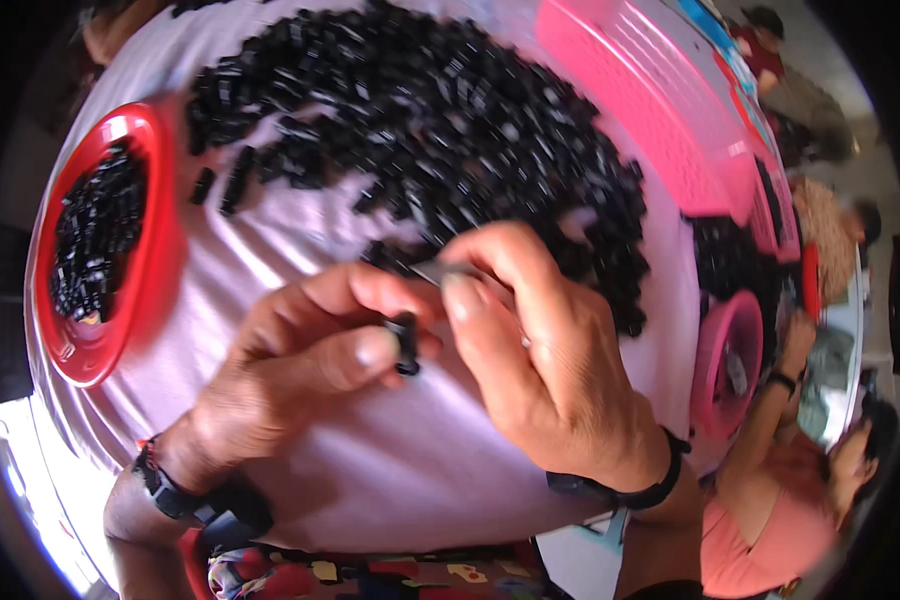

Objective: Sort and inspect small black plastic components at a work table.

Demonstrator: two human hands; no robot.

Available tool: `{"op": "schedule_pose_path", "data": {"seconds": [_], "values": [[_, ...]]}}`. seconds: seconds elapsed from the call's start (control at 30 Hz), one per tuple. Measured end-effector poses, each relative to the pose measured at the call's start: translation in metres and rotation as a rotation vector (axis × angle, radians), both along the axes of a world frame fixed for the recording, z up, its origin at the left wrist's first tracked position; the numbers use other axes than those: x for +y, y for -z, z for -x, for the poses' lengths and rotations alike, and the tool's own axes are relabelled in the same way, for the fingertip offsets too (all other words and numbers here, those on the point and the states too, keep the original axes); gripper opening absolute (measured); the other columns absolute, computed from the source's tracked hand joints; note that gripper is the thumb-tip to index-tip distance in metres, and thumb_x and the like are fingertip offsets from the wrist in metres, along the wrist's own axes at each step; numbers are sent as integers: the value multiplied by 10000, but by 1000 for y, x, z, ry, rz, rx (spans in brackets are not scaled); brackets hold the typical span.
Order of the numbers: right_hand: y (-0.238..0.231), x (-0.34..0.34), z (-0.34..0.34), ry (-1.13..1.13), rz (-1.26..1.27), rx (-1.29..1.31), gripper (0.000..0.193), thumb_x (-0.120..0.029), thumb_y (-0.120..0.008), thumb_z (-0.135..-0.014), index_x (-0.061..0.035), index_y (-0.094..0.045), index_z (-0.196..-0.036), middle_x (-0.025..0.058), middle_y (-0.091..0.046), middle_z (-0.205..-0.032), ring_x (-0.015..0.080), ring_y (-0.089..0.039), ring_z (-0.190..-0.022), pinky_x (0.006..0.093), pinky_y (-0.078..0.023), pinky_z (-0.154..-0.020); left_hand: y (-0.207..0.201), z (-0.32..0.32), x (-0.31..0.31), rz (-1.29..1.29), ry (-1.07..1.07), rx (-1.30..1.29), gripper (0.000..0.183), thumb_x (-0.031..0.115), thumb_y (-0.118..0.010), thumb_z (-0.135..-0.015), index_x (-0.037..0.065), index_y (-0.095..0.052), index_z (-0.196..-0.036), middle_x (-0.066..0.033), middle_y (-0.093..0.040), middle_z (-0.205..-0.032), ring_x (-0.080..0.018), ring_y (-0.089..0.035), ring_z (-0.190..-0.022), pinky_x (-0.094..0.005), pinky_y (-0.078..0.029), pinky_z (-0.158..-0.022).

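Black small plastic part (406,342) pinched in left hand (300,370) above pale cloth (410,470) — thin metal blade (440,270) gripped by right hand (540,350), just above it; loose black pieces (450,130) heaped beyond, red bowl (160,250) leftward.

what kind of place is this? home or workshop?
Probably a small shared hand-assembly or sorting workplace. A cloth-covered table carries a big heap of small black parts, a red bowl holds more, and other people work alongside pink trays.
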State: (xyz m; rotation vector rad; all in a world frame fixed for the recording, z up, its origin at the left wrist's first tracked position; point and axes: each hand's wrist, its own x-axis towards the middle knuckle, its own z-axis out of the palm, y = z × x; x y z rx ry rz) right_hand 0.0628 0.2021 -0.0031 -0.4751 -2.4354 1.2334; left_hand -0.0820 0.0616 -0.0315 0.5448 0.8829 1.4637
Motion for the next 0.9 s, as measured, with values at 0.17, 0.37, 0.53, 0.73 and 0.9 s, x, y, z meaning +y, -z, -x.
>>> {"op": "schedule_pose_path", "data": {"seconds": [0.17,0.37,0.53,0.73,0.9], "values": [[-1,-9,-28,32,-218,177,307,4,-565,-813,76,-483,-1100,220,-558,-830,367,-586,-667,424,-467,-570,-17,-33,3,0,-126,139,309,250,-730,-811,45,-567,-975,-108,-584,-1193,-180,-587,-952,-297,-473,-839],[7,-34,-69,119,-160,196,518,38,-549,-793,187,-376,-1257,266,-563,-878,390,-595,-753,422,-490,-649,-15,-63,3,-30,-26,144,288,178,-637,-897,5,-585,-1121,-74,-639,-1027,-127,-559,-934,-279,-421,-877],[8,-44,-96,158,-87,371,521,53,-543,-790,228,-345,-1239,334,-567,-921,435,-598,-799,454,-490,-690,-26,-94,5,-120,-63,380,279,158,-620,-907,-23,-587,-1116,-79,-644,-1036,-136,-589,-955,-293,-430,-906],[17,-48,-131,177,171,373,622,-26,-578,-847,166,-248,-1339,288,-566,-941,426,-582,-786,459,-478,-676,-21,-115,9,-70,-66,318,310,177,-607,-914,-12,-582,-1158,-63,-632,-1059,-124,-579,-926,-272,-439,-866],[34,-55,-169,283,21,233,725,-158,-614,-874,145,-195,-1382,235,-538,-979,364,-545,-831,434,-474,-674,-11,-108,30,-13,-235,200,376,216,-601,-908,32,-558,-1233,-57,-608,-1107,-170,-570,-967,-333,-455,-897]]}}
